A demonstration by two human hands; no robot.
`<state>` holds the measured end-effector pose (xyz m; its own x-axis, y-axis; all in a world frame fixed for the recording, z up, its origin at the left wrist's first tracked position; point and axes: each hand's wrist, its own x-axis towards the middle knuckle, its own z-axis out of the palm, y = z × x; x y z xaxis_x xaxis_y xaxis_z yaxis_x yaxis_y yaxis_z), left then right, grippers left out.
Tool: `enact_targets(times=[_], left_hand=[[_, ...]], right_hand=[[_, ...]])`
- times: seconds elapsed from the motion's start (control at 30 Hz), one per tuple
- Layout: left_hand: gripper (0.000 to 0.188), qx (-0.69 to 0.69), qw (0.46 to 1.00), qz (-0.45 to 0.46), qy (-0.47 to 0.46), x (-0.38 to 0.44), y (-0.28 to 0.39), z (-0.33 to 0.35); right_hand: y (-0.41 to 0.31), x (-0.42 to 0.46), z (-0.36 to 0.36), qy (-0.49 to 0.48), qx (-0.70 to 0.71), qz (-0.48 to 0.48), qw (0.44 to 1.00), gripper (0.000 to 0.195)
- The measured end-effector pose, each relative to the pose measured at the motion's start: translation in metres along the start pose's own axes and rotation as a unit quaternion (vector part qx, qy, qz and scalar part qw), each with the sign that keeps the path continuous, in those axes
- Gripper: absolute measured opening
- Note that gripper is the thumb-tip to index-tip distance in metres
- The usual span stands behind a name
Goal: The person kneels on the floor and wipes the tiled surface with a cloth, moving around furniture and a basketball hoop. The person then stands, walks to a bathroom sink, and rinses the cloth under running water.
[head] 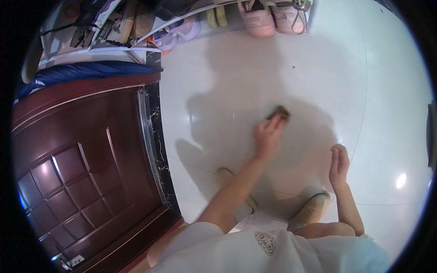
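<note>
My left hand (269, 134) reaches out over the pale tiled floor (211, 119). Its fingers are closed on a small brown object (282, 112), perhaps a brush; motion blur hides its exact kind. My right hand (339, 163) is held off to the right, above the floor near my knee, with its fingers together and slightly curled. No object shows in it, though the inside of the palm is partly turned away. Below my hands are my feet in tan shoes (312, 208). A tiny speck (294, 67) lies on the floor beyond the brown object.
A dark red panelled door (85, 163) with a metal handle stands at the left, beside a black marbled strip (155, 136). Along the top is a white shoe rack (99, 51) with several shoes, among them pink shoes (261, 24) and lilac sneakers (177, 32). Blue fabric (92, 70) lies below the rack.
</note>
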<state>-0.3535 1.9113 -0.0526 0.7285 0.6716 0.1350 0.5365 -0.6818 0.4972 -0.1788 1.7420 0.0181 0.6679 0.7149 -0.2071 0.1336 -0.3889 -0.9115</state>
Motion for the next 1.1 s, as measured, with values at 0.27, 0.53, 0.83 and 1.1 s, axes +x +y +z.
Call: enact_targets(times=[0.27, 0.53, 0.83, 1.1], left_hand=[[0.029, -0.017, 0.906, -0.312, 0.287, -0.037, -0.027, -0.061], [0.041, -0.115, 0.983, -0.14, 0.018, 0.015, 0.119, 0.048], [0.035, -0.063, 0.912, -0.361, 0.187, 0.018, 0.0, -0.006], [0.039, -0.184, 0.981, -0.009, 0.064, 0.094, 0.113, 0.061]], right_hand=[[0.002, 0.001, -0.035, -0.01, 0.002, -0.022, 1.0, 0.01], [-0.015, -0.004, -0.01, -0.016, 0.003, -0.073, 0.997, 0.012], [0.044, 0.008, -0.082, 0.149, -0.071, 0.019, 0.986, 0.016], [0.062, 0.054, -0.076, 0.185, -0.179, -0.037, 0.966, 0.016]])
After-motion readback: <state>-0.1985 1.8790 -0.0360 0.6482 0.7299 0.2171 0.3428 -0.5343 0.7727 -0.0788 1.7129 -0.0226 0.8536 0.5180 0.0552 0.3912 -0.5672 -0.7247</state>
